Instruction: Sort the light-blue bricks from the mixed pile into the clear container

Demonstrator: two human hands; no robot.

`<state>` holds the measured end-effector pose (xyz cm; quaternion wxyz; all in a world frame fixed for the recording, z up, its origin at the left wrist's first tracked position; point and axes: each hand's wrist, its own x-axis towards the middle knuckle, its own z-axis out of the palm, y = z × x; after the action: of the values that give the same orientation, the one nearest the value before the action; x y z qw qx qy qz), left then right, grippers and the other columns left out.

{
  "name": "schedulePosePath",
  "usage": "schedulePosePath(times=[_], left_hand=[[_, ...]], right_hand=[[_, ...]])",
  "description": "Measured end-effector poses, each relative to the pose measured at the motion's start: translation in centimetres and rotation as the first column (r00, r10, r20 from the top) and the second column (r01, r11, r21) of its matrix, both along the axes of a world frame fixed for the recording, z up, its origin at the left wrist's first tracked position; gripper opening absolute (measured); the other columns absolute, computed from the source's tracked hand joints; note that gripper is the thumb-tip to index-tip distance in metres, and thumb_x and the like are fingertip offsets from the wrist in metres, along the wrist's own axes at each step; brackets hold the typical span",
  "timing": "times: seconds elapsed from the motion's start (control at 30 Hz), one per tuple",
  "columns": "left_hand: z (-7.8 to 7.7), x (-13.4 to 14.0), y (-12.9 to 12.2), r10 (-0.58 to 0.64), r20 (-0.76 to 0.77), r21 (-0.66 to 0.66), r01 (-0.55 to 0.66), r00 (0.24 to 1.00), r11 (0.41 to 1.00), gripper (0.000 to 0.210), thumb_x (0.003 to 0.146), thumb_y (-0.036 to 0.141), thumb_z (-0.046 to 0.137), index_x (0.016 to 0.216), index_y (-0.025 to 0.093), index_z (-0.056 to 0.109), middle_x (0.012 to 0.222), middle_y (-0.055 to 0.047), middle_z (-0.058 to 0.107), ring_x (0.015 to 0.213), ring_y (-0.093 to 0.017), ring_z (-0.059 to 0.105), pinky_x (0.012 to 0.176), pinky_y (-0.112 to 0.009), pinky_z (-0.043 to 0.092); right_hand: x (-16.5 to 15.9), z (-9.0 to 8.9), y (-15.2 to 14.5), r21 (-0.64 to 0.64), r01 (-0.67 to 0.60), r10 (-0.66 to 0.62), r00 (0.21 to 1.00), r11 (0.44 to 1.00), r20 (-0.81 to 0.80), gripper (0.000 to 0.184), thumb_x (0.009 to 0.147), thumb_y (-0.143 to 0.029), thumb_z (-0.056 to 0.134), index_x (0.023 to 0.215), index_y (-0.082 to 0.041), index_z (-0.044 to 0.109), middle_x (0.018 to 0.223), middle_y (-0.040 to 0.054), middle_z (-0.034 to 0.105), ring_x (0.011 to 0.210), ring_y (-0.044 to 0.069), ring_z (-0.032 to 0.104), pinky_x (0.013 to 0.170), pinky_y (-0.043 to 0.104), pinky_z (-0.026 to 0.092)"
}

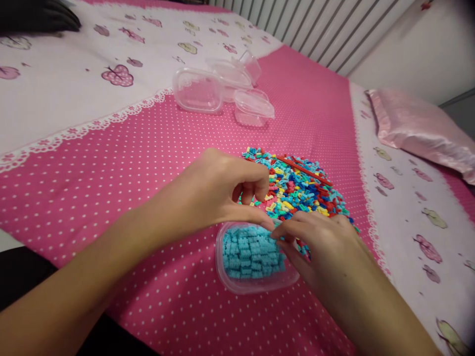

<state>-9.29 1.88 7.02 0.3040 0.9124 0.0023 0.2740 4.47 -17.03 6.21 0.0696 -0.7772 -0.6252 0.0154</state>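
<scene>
A clear plastic container (241, 286) holds several rows of stacked teal toy building bricks (248, 254). My left hand (226, 190) reaches over its far rim, fingers curled and thumb stretched apart from them. The left thumb tip meets my right fingertips at the container's far right corner. My right hand (315, 242) is closed in a pinch there, over the container's right side; whatever sits between its fingertips is too small to make out. Just beyond both hands spreads a loose pile of small multicoloured bricks (297, 188), partly hidden by them.
A long red strip (304, 170) lies across the brick pile. Farther back are several clear plastic containers and lids (198, 91). Everything rests on a pink dotted bedspread (148, 148). A pink satin pillow (419, 123) lies at right, and a slatted white headboard (297, 24) stands behind.
</scene>
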Motion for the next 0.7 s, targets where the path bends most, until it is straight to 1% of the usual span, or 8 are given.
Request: schedulePosePath(times=[0.13,0.3,0.43,0.57,0.7], left_hand=[[0.06,0.02,0.07,0.004,-0.004,0.010,-0.004,1.000,1.000,0.032,0.073,0.034,0.089,0.074,0.013,0.065,0.062,0.008,0.061,0.057,-0.002,0.054,0.053,-0.013,0.036],[0.04,-0.06,0.14,0.006,-0.014,0.009,-0.006,1.000,1.000,0.031,0.075,0.034,0.088,0.074,0.014,0.065,0.062,0.008,0.060,0.057,-0.003,0.053,0.053,-0.014,0.036],[0.01,-0.08,0.11,0.011,-0.023,0.001,-0.011,1.000,1.000,0.030,0.075,0.033,0.088,0.075,0.015,0.064,0.063,0.008,0.061,0.058,-0.003,0.054,0.054,-0.014,0.036],[-0.03,-0.12,0.14,0.017,-0.042,-0.008,-0.018,0.999,1.000,0.028,0.076,0.031,0.088,0.075,0.015,0.065,0.064,0.008,0.061,0.058,-0.003,0.054,0.055,-0.015,0.036],[-0.09,-0.11,0.31,0.013,-0.057,-0.014,-0.014,0.998,1.000,0.028,0.078,0.033,0.087,0.075,0.015,0.065,0.064,0.007,0.062,0.059,-0.004,0.054,0.056,-0.017,0.035]], right_hand=[[-0.19,0.03,0.15,-0.003,0.016,-0.016,0.999,1.000,-0.039,0.019,0.083,-0.008,0.071,0.080,-0.026,0.074,0.075,-0.0037,0.072,0.075,0.022,0.067,0.070,0.037,0.028],[0.10,-0.17,0.21,-0.033,-0.015,0.013,0.997,0.999,-0.074,0.020,0.084,-0.008,0.067,0.079,-0.026,0.073,0.072,-0.0035,0.069,0.072,0.021,0.065,0.071,0.037,0.029],[0.34,-0.26,0.04,-0.044,-0.030,0.027,0.998,0.999,-0.059,0.022,0.085,-0.007,0.065,0.081,-0.027,0.074,0.072,-0.0037,0.068,0.071,0.020,0.065,0.070,0.036,0.029],[0.54,-0.25,-0.13,-0.046,-0.024,0.022,0.999,0.999,-0.044,0.022,0.084,-0.007,0.066,0.083,-0.028,0.074,0.072,-0.0043,0.068,0.071,0.019,0.066,0.069,0.036,0.028],[0.73,-0.23,-0.18,-0.053,-0.024,0.024,1.000,0.998,0.014,0.022,0.083,-0.009,0.069,0.085,-0.030,0.077,0.077,-0.0037,0.072,0.076,0.021,0.069,0.070,0.036,0.027]])
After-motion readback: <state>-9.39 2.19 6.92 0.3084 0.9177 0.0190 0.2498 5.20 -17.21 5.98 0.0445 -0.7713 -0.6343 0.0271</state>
